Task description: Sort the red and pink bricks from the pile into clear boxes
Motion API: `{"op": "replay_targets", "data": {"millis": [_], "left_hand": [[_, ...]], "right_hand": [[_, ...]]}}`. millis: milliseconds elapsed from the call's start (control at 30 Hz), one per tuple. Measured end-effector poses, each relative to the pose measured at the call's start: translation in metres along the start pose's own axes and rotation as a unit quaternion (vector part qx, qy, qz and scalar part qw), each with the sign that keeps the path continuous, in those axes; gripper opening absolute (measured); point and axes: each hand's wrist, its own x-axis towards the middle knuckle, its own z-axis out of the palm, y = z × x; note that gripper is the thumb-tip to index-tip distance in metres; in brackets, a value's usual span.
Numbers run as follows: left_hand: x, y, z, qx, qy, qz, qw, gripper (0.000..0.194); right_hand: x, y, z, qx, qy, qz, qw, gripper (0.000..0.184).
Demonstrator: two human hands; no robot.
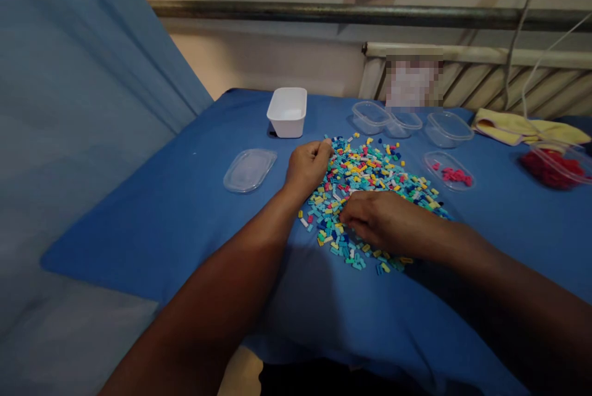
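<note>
A wide pile of small toy building bricks (365, 168) in blue, turquoise, yellow, white and pink is spread over the blue cloth. At the pile's left edge, my left hand (308, 165) is closed, its thumb against the curled fingers; what lies inside is hidden. My right hand (382, 217) reaches over the near middle of the pile, fingers bent down and pressed together among the bricks. Whatever its fingertips pinch is too small to make out. Several pink bricks (453, 175) lie in a shallow clear lid (430, 165) right of the pile.
Behind the pile stand a white tub (287, 121) and clear plastic containers (448, 131). A clear lid (250, 169) lies to the left. Far right are a container of red bricks (552, 168) and a yellow cloth (531, 131). A blue curtain (92, 44) hangs at left.
</note>
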Motion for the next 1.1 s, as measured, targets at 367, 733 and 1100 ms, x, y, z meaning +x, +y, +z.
{"op": "replay_targets", "data": {"millis": [367, 733, 1100], "left_hand": [[0.002, 0.002, 0.000, 0.003, -0.005, -0.004, 1.000, 0.049], [0.001, -0.001, 0.000, 0.005, 0.004, -0.002, 1.000, 0.051], [0.002, 0.003, -0.002, 0.007, 0.006, -0.007, 1.000, 0.050]], "right_hand": [[0.002, -0.013, 0.005, -0.105, -0.052, 0.050, 0.992, 0.022], [0.004, -0.017, 0.002, -0.070, -0.027, 0.106, 0.992, 0.020], [-0.035, 0.029, -0.036, 0.059, 0.092, 0.176, 0.978, 0.014]]}}
